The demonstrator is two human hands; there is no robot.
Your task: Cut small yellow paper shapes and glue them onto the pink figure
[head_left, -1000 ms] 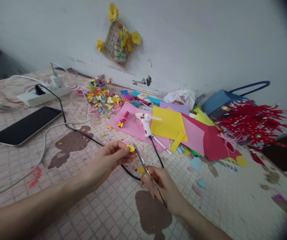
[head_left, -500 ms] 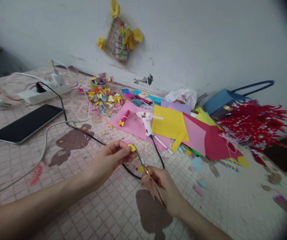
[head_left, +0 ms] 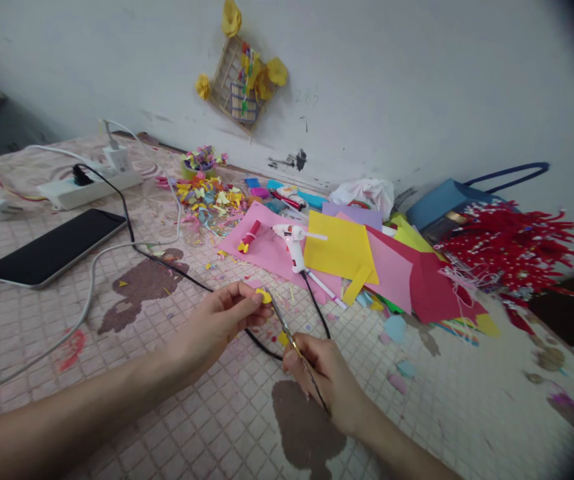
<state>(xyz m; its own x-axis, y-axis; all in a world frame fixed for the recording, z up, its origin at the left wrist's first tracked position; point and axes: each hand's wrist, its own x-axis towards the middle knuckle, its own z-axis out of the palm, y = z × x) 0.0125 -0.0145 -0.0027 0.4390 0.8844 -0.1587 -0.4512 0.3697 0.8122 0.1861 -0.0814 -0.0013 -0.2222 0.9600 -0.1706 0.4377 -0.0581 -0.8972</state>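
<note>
A small piece of yellow paper (head_left: 263,295) is pinched between the thumb and forefinger of my left hand (head_left: 227,308). My right hand (head_left: 324,373) is closed around slim scissors (head_left: 283,320), their grey metal tips up against the right edge of the yellow piece. Part of the handle is hidden by my fingers. Beyond both hands, a white glue gun (head_left: 294,247) lies on coloured paper, its black cord running behind my fingers. A red paper roll (head_left: 250,237) with a small yellow shape at its end rests on a pink sheet (head_left: 271,257).
Coloured sheets (head_left: 339,243) and a heap of small paper cutouts (head_left: 211,197) lie at the back. To the left are a tablet (head_left: 54,247), a power strip (head_left: 91,189) and loose cables. Red tinsel-like strands (head_left: 507,243) and a blue bag (head_left: 447,203) sit at right.
</note>
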